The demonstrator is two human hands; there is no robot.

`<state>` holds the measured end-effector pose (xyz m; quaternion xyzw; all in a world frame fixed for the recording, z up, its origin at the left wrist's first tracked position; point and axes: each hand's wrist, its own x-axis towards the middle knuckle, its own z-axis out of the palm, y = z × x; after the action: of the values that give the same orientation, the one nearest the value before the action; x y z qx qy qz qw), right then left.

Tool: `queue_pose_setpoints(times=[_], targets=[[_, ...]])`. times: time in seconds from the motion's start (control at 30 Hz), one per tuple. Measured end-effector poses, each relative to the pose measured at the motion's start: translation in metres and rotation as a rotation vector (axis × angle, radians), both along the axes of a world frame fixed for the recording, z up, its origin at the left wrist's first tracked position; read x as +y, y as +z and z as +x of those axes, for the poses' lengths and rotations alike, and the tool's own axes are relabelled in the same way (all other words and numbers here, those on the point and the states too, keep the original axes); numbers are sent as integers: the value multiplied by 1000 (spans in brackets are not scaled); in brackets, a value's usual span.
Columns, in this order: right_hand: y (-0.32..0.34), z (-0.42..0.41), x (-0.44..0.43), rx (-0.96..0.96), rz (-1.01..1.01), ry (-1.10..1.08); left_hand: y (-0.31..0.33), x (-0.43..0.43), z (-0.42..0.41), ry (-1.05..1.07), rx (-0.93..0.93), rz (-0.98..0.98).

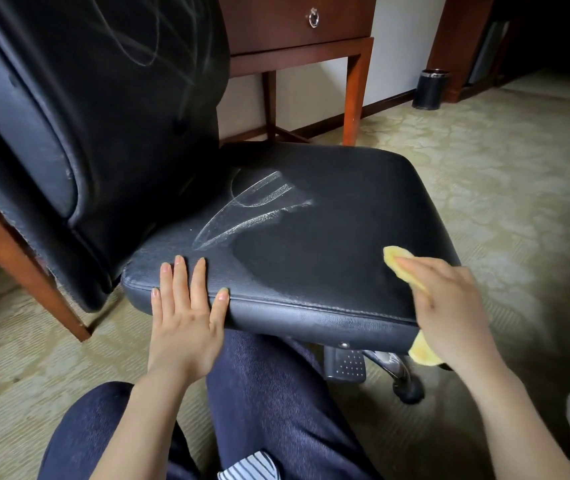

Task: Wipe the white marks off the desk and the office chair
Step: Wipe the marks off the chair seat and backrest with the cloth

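Pale patterned carpet [484,168] runs under the office chair [346,209]; the desk [297,29] stands well beyond my fingertips, against the wall, with a small dark bin [430,90] on the floor off to its right. My left hand [186,306] lies flat on the near edge of the seat [328,306], fingers [181,275] straight and a little spread, thumb out along the seam; I judge it is there to stop the chair rolling or turning while I rub. My right hand [450,299] grips the yellow cloth [398,259], bunched under the palm; one end pokes out past my fingertips onto the seat, the other hangs below my wrist over the edge. The white marks [252,206] lie just ahead of my left fingertips and well to the left of the cloth, a fan of chalky streaks; the leather between them and the cloth looks darker, so I take that patch as already wiped. Fainter white loops [145,39] show high on the backrest [121,98], far above both hands; those are not yet touched. My next stroke needs to sweep the cloth leftward across the streaks; whether the desk top is clean I cannot tell from down here.
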<state>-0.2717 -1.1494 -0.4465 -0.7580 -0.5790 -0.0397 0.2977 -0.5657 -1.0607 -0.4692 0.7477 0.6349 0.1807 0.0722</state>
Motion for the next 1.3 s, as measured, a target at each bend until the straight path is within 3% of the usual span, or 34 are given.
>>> queue_pose_setpoints(times=[0.27, 0.6, 0.83, 1.07, 1.3], targets=[[-7, 62, 32, 307, -4, -205, -1, -1, 2, 2, -23, 3], [20, 51, 161, 18, -159, -90, 3, -4, 4, 11, 41, -12], [22, -12, 225, -24, -176, -95, 2, -3, 4, 19, 95, -2], [19, -70, 194, -249, -168, 402, 0, -2, 2, 24, 125, -8], [22, -89, 102, -213, -96, 829, 1, -2, 0, 10, 104, -20]])
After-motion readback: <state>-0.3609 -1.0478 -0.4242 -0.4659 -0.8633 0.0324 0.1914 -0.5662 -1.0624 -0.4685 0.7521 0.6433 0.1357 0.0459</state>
